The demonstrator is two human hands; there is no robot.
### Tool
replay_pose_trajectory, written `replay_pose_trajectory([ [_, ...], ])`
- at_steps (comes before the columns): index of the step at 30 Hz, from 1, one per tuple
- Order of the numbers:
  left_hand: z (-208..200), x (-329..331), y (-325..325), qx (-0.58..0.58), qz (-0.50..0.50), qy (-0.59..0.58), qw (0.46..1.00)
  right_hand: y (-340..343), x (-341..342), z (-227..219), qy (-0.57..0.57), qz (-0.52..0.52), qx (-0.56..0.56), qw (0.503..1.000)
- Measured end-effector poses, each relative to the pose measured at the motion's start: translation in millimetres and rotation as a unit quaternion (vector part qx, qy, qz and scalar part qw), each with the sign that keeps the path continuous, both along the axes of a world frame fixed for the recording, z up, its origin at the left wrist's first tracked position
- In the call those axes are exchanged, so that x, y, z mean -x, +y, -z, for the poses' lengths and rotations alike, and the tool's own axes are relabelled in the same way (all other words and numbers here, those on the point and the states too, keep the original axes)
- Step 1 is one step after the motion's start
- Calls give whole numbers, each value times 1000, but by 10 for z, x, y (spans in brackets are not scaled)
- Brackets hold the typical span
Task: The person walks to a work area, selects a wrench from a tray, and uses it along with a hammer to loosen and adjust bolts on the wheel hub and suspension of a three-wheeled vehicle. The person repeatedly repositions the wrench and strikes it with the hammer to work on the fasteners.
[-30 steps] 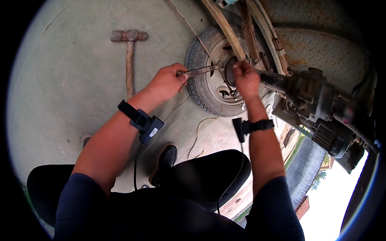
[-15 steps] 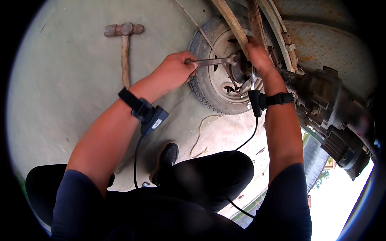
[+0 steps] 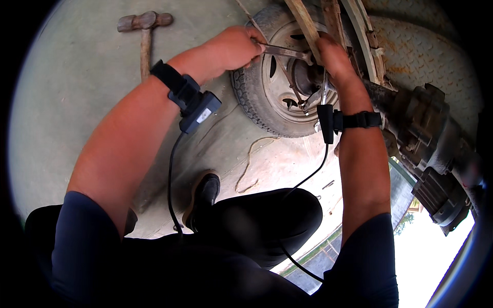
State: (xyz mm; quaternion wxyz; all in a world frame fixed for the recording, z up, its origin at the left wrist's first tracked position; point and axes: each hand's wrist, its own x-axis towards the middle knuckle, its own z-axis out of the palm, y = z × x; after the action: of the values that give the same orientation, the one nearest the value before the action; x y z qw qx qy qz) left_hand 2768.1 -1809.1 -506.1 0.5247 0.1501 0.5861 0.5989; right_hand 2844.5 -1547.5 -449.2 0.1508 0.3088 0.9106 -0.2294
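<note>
Two bare hands, held near each other, are at a wheel beside the underside of a vehicle, as I look down from near the person's head. The left hand (image 3: 239,49) is closed around the near end of a worn metal wrench (image 3: 285,51). The wrench reaches rightward across the wheel, its far end near the hub and just beside the right hand; I cannot tell whether it sits on a nut. The right hand (image 3: 336,59) is raised by the lower end of a long, pale, curved strip (image 3: 304,23). Its fingertips are hidden from me, so I cannot tell what they are closed on. A shiny silver tool (image 3: 324,92) shows just below that hand, pointing down toward the wrist.

Behind the hands is a black, treaded tyre (image 3: 245,95) on a dusty, pale rim (image 3: 280,95). To the right are a dark, ribbed motor housing (image 3: 434,195) and a rusty, patterned metal plate (image 3: 426,56). On the grey concrete floor (image 3: 77,102), well to the left, lies a wooden-handled hammer (image 3: 145,21). A thin cord (image 3: 246,167) curls below the tyre, near a dark shoe (image 3: 206,192). Each wrist wears a black strap with a small device.
</note>
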Motion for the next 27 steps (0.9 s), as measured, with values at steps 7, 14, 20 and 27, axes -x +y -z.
replay_pose_trajectory([
  [7,-14,308,75,19,33,35,999,-139,39,-46,0,11,-13,1000],
  [14,163,-101,4,4,-29,-37,999,-179,70,-62,-28,7,-45,999],
  [20,176,-707,-28,-24,-104,-78,991,-142,69,-65,-28,10,-41,999],
  [27,222,-856,54,-19,-125,-92,988,-241,67,-71,-10,25,-21,999],
])
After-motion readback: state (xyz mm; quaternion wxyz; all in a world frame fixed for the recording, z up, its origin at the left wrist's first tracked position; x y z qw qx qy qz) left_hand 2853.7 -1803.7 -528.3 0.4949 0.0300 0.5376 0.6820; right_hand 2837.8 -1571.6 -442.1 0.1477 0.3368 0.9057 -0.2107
